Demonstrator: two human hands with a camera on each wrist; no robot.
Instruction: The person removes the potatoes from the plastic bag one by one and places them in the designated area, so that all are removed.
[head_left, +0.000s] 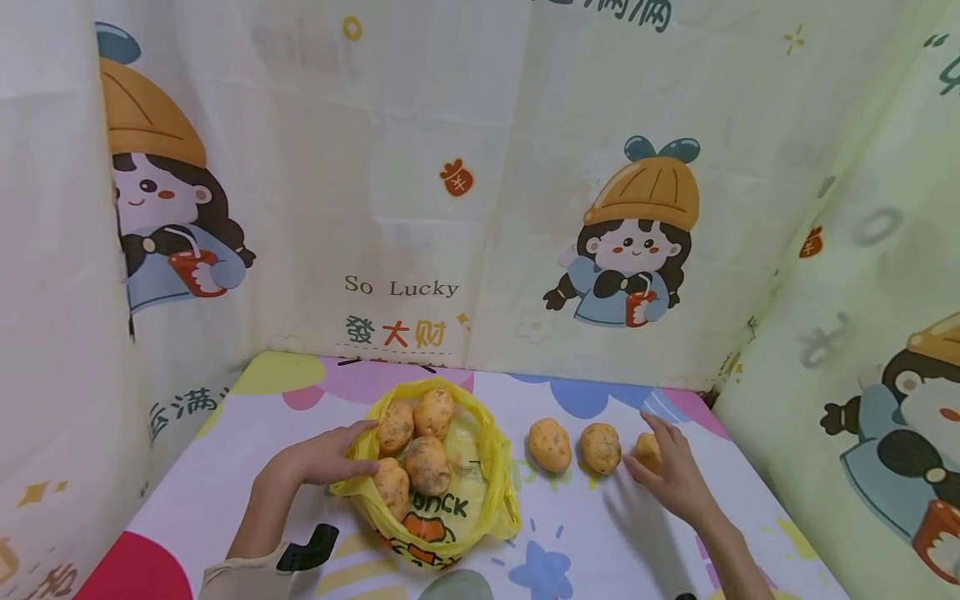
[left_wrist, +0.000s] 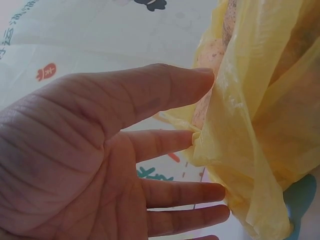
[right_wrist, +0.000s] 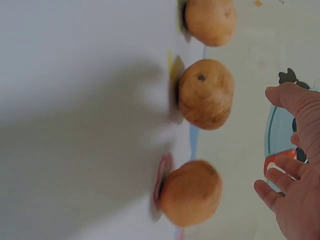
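Left hand (head_left: 322,457) straight-fingered against yellow bag (head_left: 501,502) of potatoes (head_left: 428,465), right hand (head_left: 677,479) loosely spread, above rightmost potato (head_left: 647,448)

Small curtained booth (head_left: 840,275); wider premises cannot be determined. Cartoon-printed curtains (head_left: 405,225) enclose a brightly patterned surface (head_left: 202,500) on three sides.

The left hand (head_left: 318,457) touches a bag (head_left: 498,479) of four potatoes (head_left: 428,465); the right hand (head_left: 678,479) hovers near three outside potatoes (head_left: 600,448).
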